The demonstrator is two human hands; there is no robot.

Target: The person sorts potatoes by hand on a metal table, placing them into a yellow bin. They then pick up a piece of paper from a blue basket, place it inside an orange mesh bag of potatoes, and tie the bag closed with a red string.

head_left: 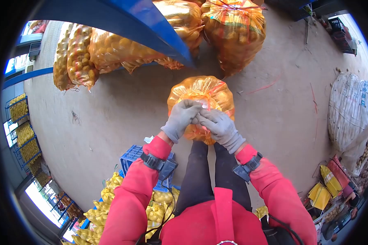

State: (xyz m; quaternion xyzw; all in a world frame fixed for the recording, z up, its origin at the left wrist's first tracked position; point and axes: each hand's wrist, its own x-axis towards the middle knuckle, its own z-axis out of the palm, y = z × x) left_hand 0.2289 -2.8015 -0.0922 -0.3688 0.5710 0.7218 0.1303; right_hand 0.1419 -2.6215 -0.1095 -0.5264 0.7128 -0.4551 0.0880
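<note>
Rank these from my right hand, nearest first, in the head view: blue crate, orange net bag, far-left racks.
1. orange net bag: straight ahead, gripped by the right hand.
2. blue crate: lower left, on the floor.
3. racks: far left edge.

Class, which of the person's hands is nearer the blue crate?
Left. The left hand rests on the orange bag nearest the blue crate; the right hand grips the bag beyond it, farther off.

Gloved hands (pixel 198 119) on sack (pixel 202 90) (orange mesh)
</note>
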